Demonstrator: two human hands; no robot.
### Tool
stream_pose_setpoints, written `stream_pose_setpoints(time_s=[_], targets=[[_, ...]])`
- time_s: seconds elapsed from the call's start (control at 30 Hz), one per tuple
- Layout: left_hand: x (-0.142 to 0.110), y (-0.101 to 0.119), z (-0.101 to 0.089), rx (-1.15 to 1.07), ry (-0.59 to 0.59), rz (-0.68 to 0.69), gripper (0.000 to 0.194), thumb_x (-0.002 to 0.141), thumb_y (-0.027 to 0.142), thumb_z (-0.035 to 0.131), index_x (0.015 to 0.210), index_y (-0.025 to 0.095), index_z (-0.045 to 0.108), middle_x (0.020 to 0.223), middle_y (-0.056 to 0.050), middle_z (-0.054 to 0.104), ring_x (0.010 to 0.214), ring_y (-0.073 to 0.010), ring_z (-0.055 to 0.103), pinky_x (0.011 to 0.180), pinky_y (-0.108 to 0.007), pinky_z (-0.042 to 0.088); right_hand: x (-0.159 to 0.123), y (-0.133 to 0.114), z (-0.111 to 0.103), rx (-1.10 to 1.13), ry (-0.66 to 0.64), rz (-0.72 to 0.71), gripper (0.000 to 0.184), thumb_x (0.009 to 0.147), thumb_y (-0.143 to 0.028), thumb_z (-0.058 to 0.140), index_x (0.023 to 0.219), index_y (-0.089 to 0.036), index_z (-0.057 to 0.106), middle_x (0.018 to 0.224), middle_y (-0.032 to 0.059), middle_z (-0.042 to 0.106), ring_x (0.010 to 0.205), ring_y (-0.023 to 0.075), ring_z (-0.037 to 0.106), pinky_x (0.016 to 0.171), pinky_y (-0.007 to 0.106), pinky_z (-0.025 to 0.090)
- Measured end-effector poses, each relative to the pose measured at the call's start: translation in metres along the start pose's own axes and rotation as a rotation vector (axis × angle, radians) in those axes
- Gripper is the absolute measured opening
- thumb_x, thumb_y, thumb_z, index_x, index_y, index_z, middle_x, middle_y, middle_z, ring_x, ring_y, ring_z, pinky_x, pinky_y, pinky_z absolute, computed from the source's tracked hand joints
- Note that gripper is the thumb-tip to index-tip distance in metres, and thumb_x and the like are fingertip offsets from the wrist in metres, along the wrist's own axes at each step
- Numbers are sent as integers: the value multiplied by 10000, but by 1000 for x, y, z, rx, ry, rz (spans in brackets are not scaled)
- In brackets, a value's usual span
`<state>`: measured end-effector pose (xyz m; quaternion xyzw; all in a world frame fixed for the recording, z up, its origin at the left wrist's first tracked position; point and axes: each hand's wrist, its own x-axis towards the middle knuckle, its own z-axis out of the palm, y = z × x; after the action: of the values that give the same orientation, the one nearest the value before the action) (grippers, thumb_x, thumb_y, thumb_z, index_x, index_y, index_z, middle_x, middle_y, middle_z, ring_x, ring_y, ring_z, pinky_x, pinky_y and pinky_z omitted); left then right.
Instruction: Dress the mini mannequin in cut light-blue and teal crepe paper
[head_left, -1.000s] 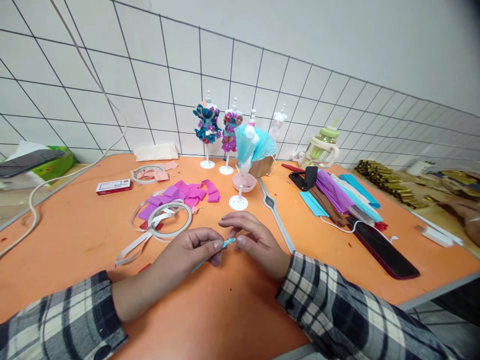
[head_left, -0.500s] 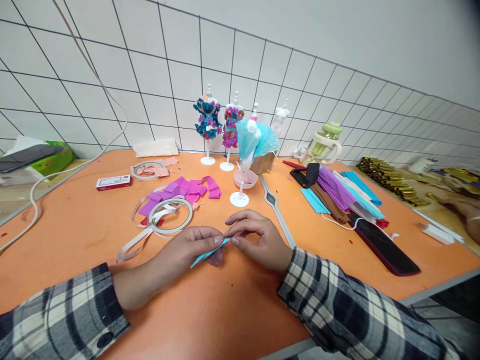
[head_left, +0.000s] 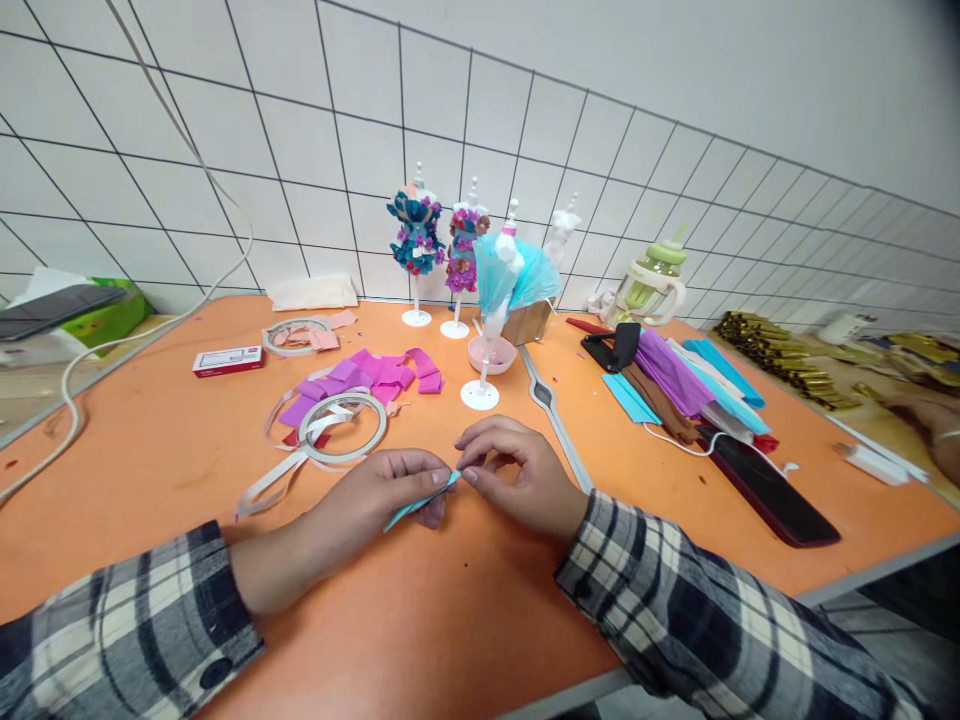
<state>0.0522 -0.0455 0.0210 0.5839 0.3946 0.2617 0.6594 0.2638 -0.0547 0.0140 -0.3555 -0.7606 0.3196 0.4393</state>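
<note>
Between my hands is a narrow folded strip of light-blue crepe paper [head_left: 417, 507], low over the orange table. My left hand [head_left: 394, 490] pinches it between thumb and fingers, and the strip's lower end sticks out below the thumb. At its upper tip, my right hand [head_left: 517, 470] has thumb and forefinger closed on the paper's end. Beyond them stands a small white mannequin [head_left: 495, 325] dressed in a ruffled blue paper skirt [head_left: 499, 275]. A roll of double-sided tape [head_left: 380, 430] lies to the left of my hands, its loose end trailing toward me.
Purple and magenta paper strips [head_left: 367, 375] lie behind the tape roll. Decorated mannequins [head_left: 416, 235] stand near the wall beside a pink bowl [head_left: 491, 355]. At right are folded coloured papers [head_left: 675, 375], a phone [head_left: 772, 490] and a bottle [head_left: 651, 283]. Another person's hand [head_left: 926, 415] shows at far right.
Both hands stay on the blue paper in nearly the same place. My right fingertips have closed in at its upper tip, and the view has shifted very slightly.
</note>
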Motion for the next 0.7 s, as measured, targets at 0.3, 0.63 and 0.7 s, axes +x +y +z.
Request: stream_pose_setpoints(time_s=[0.3, 0.63, 0.7], targets=[[-1, 2, 0, 26, -41, -8, 309, 816, 488, 703, 712, 198, 686, 655, -6, 653, 658, -173, 615, 714, -310, 515, -2, 3, 0, -88, -88, -8, 83, 832, -180, 670, 912, -204, 662, 1021, 50, 690, 762, 125, 614, 683, 256, 551], [1, -2, -2, -36, -26, -2, 286, 831, 458, 734, 729, 193, 701, 632, 8, 629, 636, -153, 576, 682, -281, 477, 0, 4, -1, -25, -53, -5, 102, 860, -223, 665, 953, -198, 699, 972, 55, 684, 777, 133, 632, 679, 253, 550], [0, -1, -2, -35, -34, -5, 293, 839, 465, 729, 730, 193, 707, 632, 9, 629, 638, -152, 573, 681, -278, 474, 0, 5, 0, -83, -54, -41, 71, 865, -218, 673, 931, -201, 695, 959, 49, 688, 783, 134, 629, 689, 256, 539]])
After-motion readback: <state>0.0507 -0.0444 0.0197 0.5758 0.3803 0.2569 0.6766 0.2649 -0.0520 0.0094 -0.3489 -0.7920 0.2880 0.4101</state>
